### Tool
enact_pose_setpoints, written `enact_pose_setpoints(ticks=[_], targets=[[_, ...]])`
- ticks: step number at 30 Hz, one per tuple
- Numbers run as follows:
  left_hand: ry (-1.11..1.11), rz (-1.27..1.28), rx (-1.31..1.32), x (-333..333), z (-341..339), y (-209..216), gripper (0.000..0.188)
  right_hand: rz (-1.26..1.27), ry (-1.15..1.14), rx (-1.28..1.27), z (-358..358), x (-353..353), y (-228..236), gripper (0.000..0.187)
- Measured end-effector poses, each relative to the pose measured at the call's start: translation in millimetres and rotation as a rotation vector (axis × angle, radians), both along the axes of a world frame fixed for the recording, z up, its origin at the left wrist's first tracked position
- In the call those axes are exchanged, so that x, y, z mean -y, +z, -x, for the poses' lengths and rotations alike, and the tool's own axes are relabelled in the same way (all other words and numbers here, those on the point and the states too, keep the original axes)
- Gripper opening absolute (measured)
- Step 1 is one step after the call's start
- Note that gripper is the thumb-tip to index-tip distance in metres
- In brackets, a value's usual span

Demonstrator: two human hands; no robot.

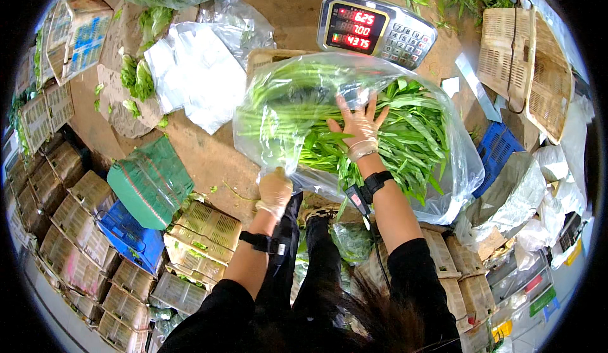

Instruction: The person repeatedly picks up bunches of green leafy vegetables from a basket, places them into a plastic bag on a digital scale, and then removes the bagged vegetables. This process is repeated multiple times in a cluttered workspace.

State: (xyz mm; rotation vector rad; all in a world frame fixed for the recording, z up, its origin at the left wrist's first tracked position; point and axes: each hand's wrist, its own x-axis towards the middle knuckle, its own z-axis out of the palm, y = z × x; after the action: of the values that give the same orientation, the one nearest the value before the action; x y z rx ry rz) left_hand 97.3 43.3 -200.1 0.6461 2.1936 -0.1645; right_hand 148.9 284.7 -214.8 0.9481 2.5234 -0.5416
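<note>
A big clear plastic bag [465, 156] full of long-stemmed leafy greens [411, 131] lies in front of me, stems to the left and leaves to the right. My gloved right hand [360, 128] rests on the greens with its fingers spread. At the bag's near left edge, my gloved left hand [276, 189] is closed on the gathered plastic. Just beyond the bag stands a scale display [380, 31] with lit red digits and a keypad. Part of a tan crate rim [272, 55] shows behind the bag.
White plastic sheets [196, 77] and loose lettuce [138, 77] lie at the left. Stacked tan crates [79, 217], a blue crate [130, 232] and a green bundle [151, 182] fill the lower left. On the right are a tipped tan crate [500, 55] and a blue basket [497, 153].
</note>
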Motion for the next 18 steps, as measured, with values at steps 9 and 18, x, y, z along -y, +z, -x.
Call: enact_pose_setpoints(ticks=[9, 18], targets=[[1.498, -0.45, 0.696, -12, 142, 267, 0.022, 0.028, -0.057, -0.056, -18, -7, -54, 0.069], [1.356, -0.456, 1.051, -30, 149, 289, 0.034, 0.303, -0.318, -0.44, -25, 14, -113, 0.072]])
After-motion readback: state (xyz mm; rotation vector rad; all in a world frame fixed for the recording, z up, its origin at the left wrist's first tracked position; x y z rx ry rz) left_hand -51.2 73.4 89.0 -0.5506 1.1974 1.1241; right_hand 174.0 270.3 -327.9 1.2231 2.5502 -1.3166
